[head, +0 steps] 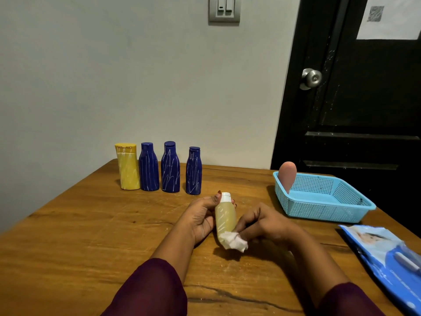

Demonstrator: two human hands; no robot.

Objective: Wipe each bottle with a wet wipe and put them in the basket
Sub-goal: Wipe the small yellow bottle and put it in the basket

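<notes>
Head view: the left hand point(202, 218) grips a pale yellow bottle point(225, 218) with a white cap, held tilted above the wooden table point(91, 236). The right hand point(262, 224) pinches a crumpled wet wipe point(233, 241) against the bottle's base. One yellow bottle point(128, 167) and three blue bottles point(170, 168) stand upright in a row near the wall. A pink bottle point(287, 175) leans in the blue basket point(323, 201) at right. A wipes pack point(385, 258) lies near the table's right edge.

Scratched glossy wooden table point(91, 224), perforated plastic basket point(323, 201), shiny metal doorknob point(312, 78).
</notes>
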